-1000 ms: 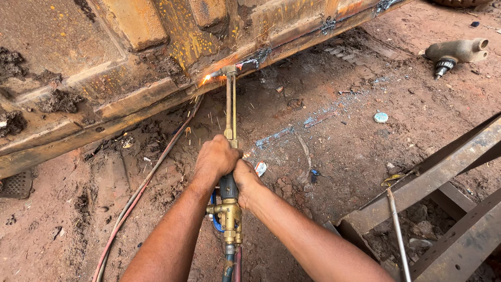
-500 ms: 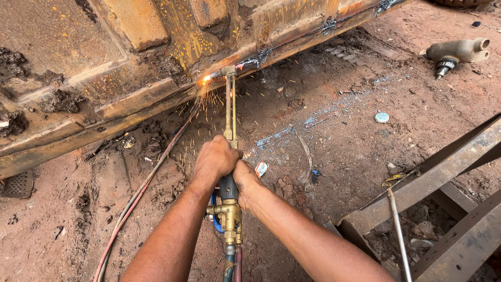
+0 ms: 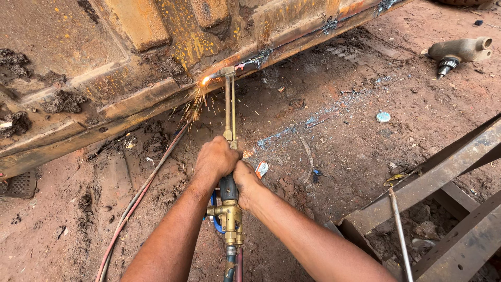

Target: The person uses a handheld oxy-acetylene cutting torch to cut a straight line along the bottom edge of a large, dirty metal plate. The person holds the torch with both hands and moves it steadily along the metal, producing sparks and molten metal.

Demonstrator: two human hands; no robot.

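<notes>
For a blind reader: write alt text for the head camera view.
Both hands, left hand and right hand, grip a brass cutting torch whose flame throws sparks off a rusty steel beam. Hoses trail across red dirt ground.

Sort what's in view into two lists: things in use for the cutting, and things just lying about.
In use:
- cutting torch, gripped by left hand and right hand
- rusty steel structure, sparking at the torch tip
- twin hoses on the ground

Lying about:
- tan metal part
- round pale cap
- steel frame
- thin rod
</notes>
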